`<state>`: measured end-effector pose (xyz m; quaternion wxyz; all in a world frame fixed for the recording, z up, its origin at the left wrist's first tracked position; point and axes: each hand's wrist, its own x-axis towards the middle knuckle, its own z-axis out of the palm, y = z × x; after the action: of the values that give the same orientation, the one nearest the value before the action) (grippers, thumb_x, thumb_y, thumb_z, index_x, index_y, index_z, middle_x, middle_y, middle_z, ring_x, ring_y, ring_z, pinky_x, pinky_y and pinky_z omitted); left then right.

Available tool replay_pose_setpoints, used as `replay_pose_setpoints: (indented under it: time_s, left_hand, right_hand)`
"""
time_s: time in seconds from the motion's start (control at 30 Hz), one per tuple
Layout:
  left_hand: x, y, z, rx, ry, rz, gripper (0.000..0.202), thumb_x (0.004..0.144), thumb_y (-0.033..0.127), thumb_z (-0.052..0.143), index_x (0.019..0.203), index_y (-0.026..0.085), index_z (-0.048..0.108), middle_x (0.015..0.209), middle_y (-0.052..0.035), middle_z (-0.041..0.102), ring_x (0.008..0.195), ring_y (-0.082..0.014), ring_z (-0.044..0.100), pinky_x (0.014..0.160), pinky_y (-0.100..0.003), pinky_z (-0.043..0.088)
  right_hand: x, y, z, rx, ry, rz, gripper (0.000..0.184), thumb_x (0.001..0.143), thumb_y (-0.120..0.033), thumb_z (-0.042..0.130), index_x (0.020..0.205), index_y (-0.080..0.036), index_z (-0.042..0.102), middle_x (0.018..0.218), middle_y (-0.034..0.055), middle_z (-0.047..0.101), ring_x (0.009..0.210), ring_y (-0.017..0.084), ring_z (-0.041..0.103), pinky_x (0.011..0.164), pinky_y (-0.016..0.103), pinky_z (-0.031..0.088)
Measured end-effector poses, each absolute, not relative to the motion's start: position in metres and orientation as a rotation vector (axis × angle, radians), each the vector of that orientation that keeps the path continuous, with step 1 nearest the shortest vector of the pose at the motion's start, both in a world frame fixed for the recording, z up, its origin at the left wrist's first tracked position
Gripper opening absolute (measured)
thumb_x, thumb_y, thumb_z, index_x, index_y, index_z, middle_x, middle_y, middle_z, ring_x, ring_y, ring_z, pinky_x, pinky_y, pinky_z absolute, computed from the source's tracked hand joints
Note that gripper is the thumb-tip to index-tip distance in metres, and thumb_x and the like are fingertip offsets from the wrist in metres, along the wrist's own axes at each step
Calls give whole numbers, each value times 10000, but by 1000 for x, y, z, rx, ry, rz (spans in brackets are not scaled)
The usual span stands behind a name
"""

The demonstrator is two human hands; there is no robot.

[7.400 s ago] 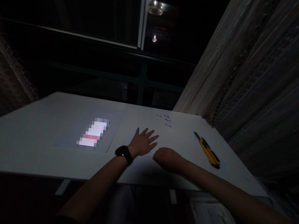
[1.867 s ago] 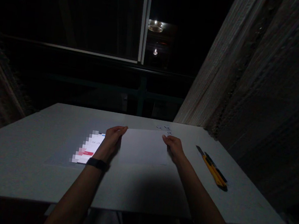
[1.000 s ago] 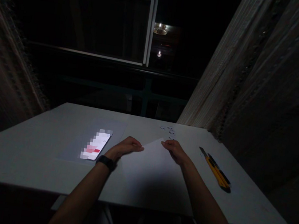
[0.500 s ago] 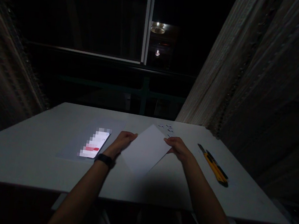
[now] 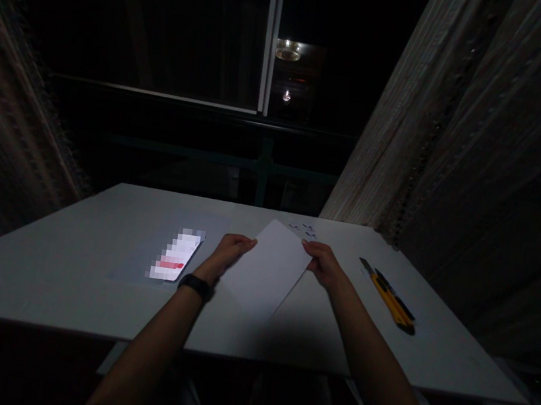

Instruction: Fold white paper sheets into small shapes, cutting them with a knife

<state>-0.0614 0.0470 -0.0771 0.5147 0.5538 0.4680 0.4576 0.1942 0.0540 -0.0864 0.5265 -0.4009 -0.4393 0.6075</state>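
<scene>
A plain white sheet of paper [image 5: 269, 265] is held at a slant over the table's middle, one corner pointing away from me. My left hand [image 5: 229, 255], with a dark band on its wrist, pinches the sheet's left edge between thumb and fingers. At the right corner my right hand [image 5: 323, 262] grips it the same way, thumb on top. Just behind the paper lie several small pieces with dark marks [image 5: 308, 227], partly covered by it. Left of my left hand, a lit phone [image 5: 177, 257] rests on a pale sheet [image 5: 135, 264].
On the right of the white table [image 5: 39, 292] lie a yellow utility knife [image 5: 390, 301] and a slim black pen-like object [image 5: 400, 299] side by side. Curtains [image 5: 387, 111] hang on both sides, and a dark window [image 5: 148, 33] stands behind the table.
The paper has turned slightly between my hands, and my left hand has shifted a little to the right. Both hands still hold it. The view has moved slightly.
</scene>
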Motion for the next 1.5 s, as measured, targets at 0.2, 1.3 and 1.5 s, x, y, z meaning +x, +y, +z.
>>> replay_pose_setpoints:
  time_s: [0.2,1.3,1.5]
  left_hand:
    - [-59,42,-77,1343,1002,1042,377,566,479,712,645,117,641,596,-37,604,519,-122,507,490,-232,354]
    - [-51,52,-90,1932,1365,844,438,695,440,547,1000,150,671,758,-61,669,642,-168,565,594,-263,415]
    - [-53,56,-95,1979,1363,849,441,697,436,539,1002,146,671,755,-61,664,637,-164,557,583,-262,410]
  right_hand:
    - [193,49,-79,-1090,-1254,1359,402,531,-511,739,566,-141,587,515,1,570,470,112,503,479,245,408]
    - [306,-46,-83,-2602,-1615,-555,426,854,-405,416,933,-36,613,939,206,569,848,284,595,646,342,460]
    - [313,-51,-78,-2520,-1619,-572,490,872,-451,346,923,-27,587,932,225,578,868,306,592,675,357,454]
